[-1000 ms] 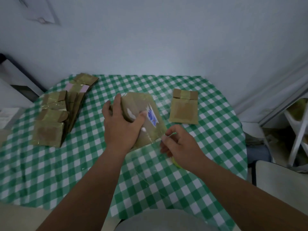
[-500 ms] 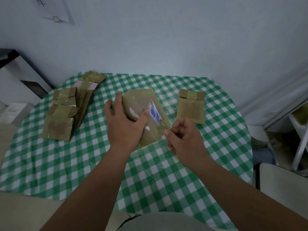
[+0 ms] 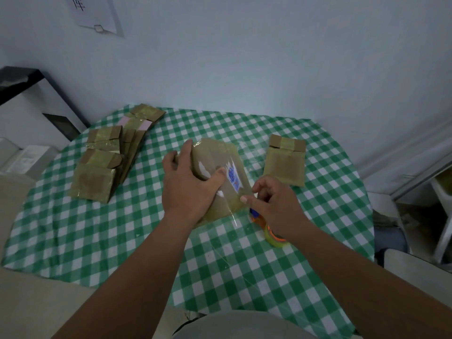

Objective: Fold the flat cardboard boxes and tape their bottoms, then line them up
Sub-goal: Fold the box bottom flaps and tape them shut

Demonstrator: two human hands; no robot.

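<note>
A left hand [image 3: 187,185] clasps a flat brown cardboard box [image 3: 217,172] on the green-checked table [image 3: 97,231]; the right hand's [image 3: 276,206] grip pinches clear tape [image 3: 232,211].

- A pale blue-white wall [image 3: 244,57] fills the back of the room.
- A sheet of white paper [image 3: 95,14] hangs on the wall, up high on the left.
- A round table [image 3: 73,228] wears a green and white checked cloth.
- A dark-topped white cabinet [image 3: 27,101] stands at the left.
- White furniture legs [image 3: 442,231] show at the right.
- The light is dim and bluish.
</note>
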